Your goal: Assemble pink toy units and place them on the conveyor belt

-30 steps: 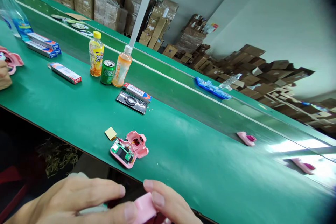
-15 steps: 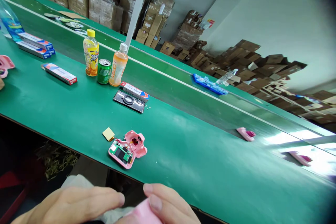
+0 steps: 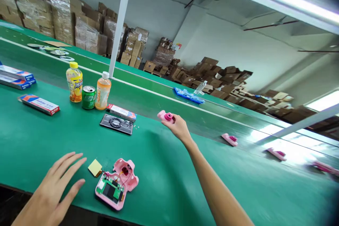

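My right hand [image 3: 179,127] reaches far out over the green bench and grips a pink toy camera [image 3: 166,116] by its right end. The toy's darker pink lens ring faces me. At the lower left, my left hand [image 3: 57,183] has its fingers spread and holds nothing. Just right of it lies an opened pink toy camera [image 3: 110,191], its green circuit board [image 3: 108,188] exposed and its front shell [image 3: 129,180] folded back. A yellowish square part [image 3: 95,167] is wired to it and rests on the bench.
Behind the bench, a conveyor belt carries several pink toy cameras [image 3: 230,139] on the right. A phone [image 3: 116,123], a slim box [image 3: 122,112], a green can [image 3: 88,97] and two drink bottles [image 3: 103,91] stand or lie mid-left. A blue tray [image 3: 188,95] sits across the belt.
My right hand has moved from low near my body to the belt's edge, carrying the pink toy camera. My left hand has parted from it and spread over the bench. The view has tilted up.
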Demonstrator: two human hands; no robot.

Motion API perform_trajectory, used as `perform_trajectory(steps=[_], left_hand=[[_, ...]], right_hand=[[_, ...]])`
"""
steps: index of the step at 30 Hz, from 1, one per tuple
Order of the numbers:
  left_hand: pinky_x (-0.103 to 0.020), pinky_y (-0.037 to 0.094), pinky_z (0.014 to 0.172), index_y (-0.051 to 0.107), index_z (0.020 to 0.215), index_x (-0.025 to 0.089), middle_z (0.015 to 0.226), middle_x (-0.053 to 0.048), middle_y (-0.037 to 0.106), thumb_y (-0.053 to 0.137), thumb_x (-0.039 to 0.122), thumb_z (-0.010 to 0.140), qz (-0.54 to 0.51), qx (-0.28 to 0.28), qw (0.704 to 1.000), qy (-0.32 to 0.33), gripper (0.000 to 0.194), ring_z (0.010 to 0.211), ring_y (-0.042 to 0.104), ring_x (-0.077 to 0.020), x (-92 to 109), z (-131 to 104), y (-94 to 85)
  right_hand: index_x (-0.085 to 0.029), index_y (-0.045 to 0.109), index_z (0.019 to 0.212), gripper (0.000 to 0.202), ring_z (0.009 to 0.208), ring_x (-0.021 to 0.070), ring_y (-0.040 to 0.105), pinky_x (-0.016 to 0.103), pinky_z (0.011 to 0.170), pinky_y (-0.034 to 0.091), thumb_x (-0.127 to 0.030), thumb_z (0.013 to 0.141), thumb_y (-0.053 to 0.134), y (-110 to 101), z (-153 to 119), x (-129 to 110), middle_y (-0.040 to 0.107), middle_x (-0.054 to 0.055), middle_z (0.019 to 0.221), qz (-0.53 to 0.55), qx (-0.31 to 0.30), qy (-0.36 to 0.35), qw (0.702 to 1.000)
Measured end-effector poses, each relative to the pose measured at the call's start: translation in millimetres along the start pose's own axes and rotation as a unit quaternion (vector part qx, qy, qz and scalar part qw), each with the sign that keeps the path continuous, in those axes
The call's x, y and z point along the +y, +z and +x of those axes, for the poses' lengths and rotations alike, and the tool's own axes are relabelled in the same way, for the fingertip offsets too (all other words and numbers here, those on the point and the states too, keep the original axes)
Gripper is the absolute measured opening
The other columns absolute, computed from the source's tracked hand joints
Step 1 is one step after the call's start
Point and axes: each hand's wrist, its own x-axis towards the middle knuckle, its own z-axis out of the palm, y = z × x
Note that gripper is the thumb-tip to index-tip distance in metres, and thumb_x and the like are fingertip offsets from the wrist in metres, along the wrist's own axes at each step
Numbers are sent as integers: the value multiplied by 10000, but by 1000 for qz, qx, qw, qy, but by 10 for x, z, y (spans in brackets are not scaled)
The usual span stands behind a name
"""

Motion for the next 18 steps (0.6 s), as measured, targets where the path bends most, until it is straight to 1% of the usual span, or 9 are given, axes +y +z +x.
perform_trajectory(steps=[2, 4, 6, 7, 9, 12, 14, 16, 18], left_hand=[[-394, 545, 1053, 492, 1515, 369, 1502, -12, 587, 500, 542, 995, 71, 12, 997, 19, 549, 1374, 556, -286, -187, -10, 115], [-416, 543, 1023, 484, 1525, 362, 1510, -37, 583, 542, 613, 954, 115, 8, 993, 40, 626, 1361, 561, -321, -297, -6, 203], [-433, 541, 998, 493, 1521, 353, 1496, -63, 597, 585, 672, 909, 135, -9, 989, 56, 697, 1330, 579, -345, -310, 38, 237], [-438, 536, 998, 516, 1503, 351, 1485, -71, 606, 590, 683, 902, 135, -21, 989, 57, 691, 1321, 585, -348, -286, 73, 236], [-446, 518, 1027, 608, 1414, 345, 1470, -73, 616, 568, 661, 928, 116, -49, 991, 43, 581, 1335, 573, -338, -207, 154, 217], [-449, 487, 1080, 708, 1229, 333, 1483, -48, 603, 562, 569, 968, 73, -94, 993, 11, 381, 1396, 515, -312, -99, 257, 200], [-457, 483, 1087, 694, 1245, 332, 1485, -45, 597, 601, 532, 956, 56, -109, 993, 5, 363, 1405, 498, -309, -59, 303, 210], [-479, 467, 1102, 667, 1295, 338, 1491, -50, 588, 632, 495, 943, 35, -115, 993, 6, 387, 1418, 476, -318, -25, 351, 218], [-487, 448, 1116, 698, 1210, 323, 1465, -49, 604, 627, 448, 949, -20, -127, 992, -1, 297, 1414, 471, -320, 30, 418, 202]], right_hand=[[-126, 699, 976, 270, 908, 248, 685, 423, 872, 579, -369, 878, 766, 111, 354, 266, 709, 65, 962, -14, -21, 59, 998], [-137, 683, 1058, 267, 930, 207, 681, 391, 853, 589, -383, 957, 703, 221, 560, 444, 694, 48, 1043, -19, -37, 108, 993], [-152, 657, 1171, 300, 994, 206, 675, 397, 869, 593, -394, 992, 662, 337, 654, 544, 673, 62, 1157, -13, -36, 144, 989], [-156, 647, 1206, 321, 1028, 218, 670, 416, 892, 589, -396, 993, 660, 397, 669, 572, 662, 73, 1199, -8, -29, 156, 987], [-166, 620, 1272, 384, 1132, 254, 639, 483, 975, 553, -411, 980, 670, 514, 642, 592, 626, 94, 1293, 3, 1, 175, 985], [-114, 501, 1415, 647, 1355, 363, 490, 570, 1117, 421, -490, 924, 691, 649, 444, 548, 503, 217, 1456, 29, 67, 177, 982], [-49, 416, 1462, 763, 1388, 386, 456, 548, 1126, 415, -550, 923, 617, 675, 170, 471, 478, 289, 1460, 59, 106, 152, 981], [-50, 428, 1437, 721, 1289, 349, 557, 500, 1050, 496, -580, 952, 488, 630, -234, 332, 561, 275, 1367, 94, 131, 108, 981], [-123, 531, 1321, 593, 1109, 302, 653, 469, 948, 562, -586, 964, 433, 526, -738, 92, 652, 200, 1212, 121, 154, 59, 979]])
